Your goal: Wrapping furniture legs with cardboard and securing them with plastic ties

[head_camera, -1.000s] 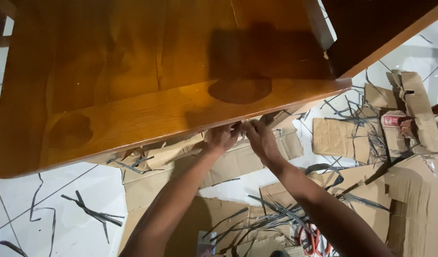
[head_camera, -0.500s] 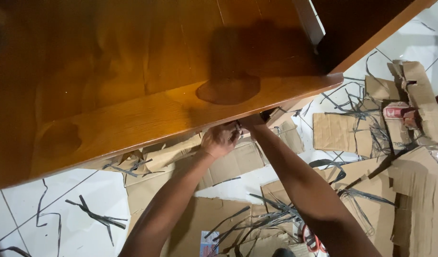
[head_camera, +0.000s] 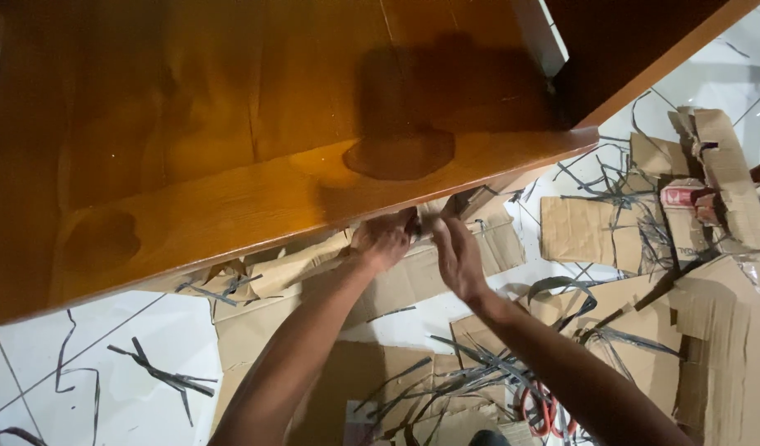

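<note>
Woodwork fills most of our view: a glossy honey-brown wooden panel (head_camera: 231, 149), broad and tilted, its long lower edge running from the left side up toward the right. We judge the step in hand to be work at the underside of that edge, near its right end, where both our hands meet. Next the fingers must keep their place there while the panel stays steady. Below lies a white tiled floor (head_camera: 107, 363), littered with flattened cardboard pieces (head_camera: 578, 227) and dark packing straps (head_camera: 161, 372). Our left hand (head_camera: 384, 239) curls shut under the edge on something we cannot make out. Our right hand (head_camera: 453, 252) reaches up beside it, fingertips hidden; whether it grips, we cannot tell.
</note>
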